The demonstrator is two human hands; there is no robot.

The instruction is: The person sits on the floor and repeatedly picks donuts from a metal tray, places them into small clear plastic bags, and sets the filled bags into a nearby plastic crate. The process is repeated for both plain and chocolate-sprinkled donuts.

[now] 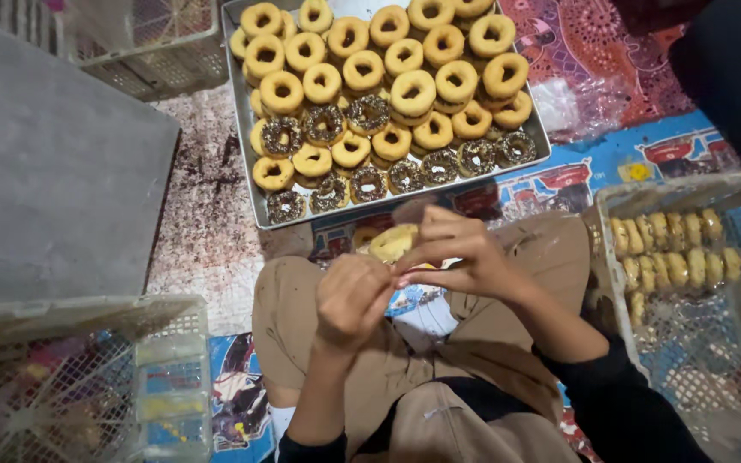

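Speckled floor (pixel 203 214) partly covered by colourful patterned mats (pixel 611 163). Grey flat slab (pixel 53 171) at left. White plastic lattice crates (pixel 156 51) at corners. Dim, warm light.

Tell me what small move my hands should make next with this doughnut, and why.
Probably finish closing the clear wrap. Both the left hand and the right hand pinch at the plain doughnut above the lap, so it seems mid-wrapping. After that it likely belongs in the crate on the right, where wrapped doughnuts stand in rows.
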